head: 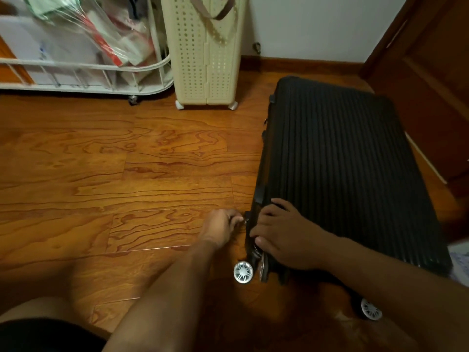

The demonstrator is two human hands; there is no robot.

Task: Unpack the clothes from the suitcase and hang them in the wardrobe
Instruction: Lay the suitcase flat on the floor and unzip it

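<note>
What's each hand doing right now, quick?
Left hand: fingers curled, pinching the zipper pull at the suitcase edge.
Right hand: open, pressing flat on the suitcase near its corner.

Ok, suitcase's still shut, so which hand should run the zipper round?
Left. The left hand already pinches at the zipper on the suitcase side edge, probably the pull. The right hand lies flat on the lid, steadying it.
</note>
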